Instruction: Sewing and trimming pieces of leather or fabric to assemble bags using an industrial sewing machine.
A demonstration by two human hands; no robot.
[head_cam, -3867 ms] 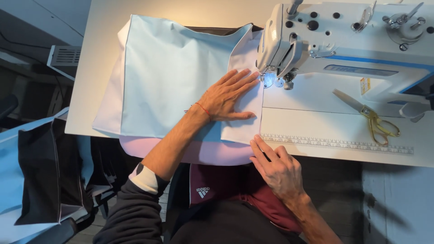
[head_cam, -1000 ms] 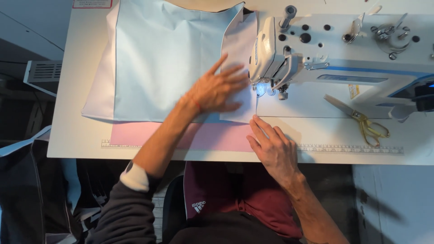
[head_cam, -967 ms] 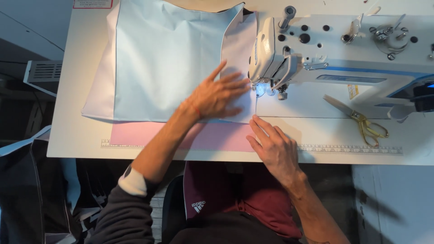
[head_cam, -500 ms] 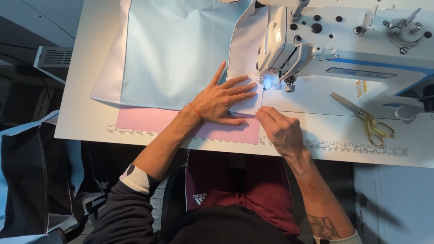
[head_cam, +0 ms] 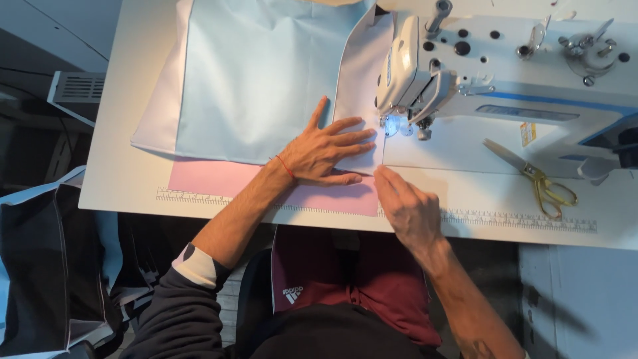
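Note:
My left hand (head_cam: pixel 329 150) lies flat with fingers spread on pale blue fabric (head_cam: pixel 259 73), pressing it down just left of the lit needle of a white sewing machine (head_cam: pixel 478 60). A pink fabric layer (head_cam: pixel 219 179) shows beneath, at the table's front edge. My right hand (head_cam: pixel 407 205) rests in front of the needle, fingertips on the right corner of the fabric. Neither hand grips anything.
Gold-handled scissors (head_cam: pixel 535 176) lie on the white table (head_cam: pixel 113 133) to the right of the machine. A ruler strip (head_cam: pixel 518 219) runs along the table's front edge. Dark fabric pieces (head_cam: pixel 46 266) hang at the lower left.
The fabric has travelled away from me under the needle, showing more pink near the front edge. My right hand slid forward toward the needle. My left hand stays flat on the cloth.

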